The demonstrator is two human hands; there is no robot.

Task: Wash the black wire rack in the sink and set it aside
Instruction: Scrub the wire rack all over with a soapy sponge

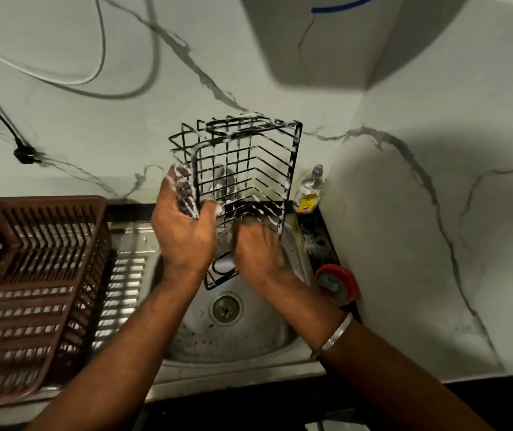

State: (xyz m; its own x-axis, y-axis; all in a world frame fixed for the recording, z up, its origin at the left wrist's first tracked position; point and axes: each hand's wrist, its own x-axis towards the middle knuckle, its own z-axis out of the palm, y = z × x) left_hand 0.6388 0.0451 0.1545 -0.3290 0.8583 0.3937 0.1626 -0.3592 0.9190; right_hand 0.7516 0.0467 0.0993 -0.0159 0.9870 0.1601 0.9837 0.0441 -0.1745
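The black wire rack (249,169) is held upright over the steel sink (249,337), streaked with white foam. My left hand (183,231) grips its left wall, thumb inside and fingers outside. My right hand (258,250) lies against the rack's lower front wires, blurred, with its fingers curled at the mesh; whether it holds a scrubber is not clear. The rack's bottom corner hangs just above the drain (225,307).
A brown plastic dish basket (37,275) stands on the draining board at the left. A clear soap bottle (310,189) stands at the back right corner. A red round dish (337,283) sits on the sink's right ledge. Cables (99,57) hang on the marble wall.
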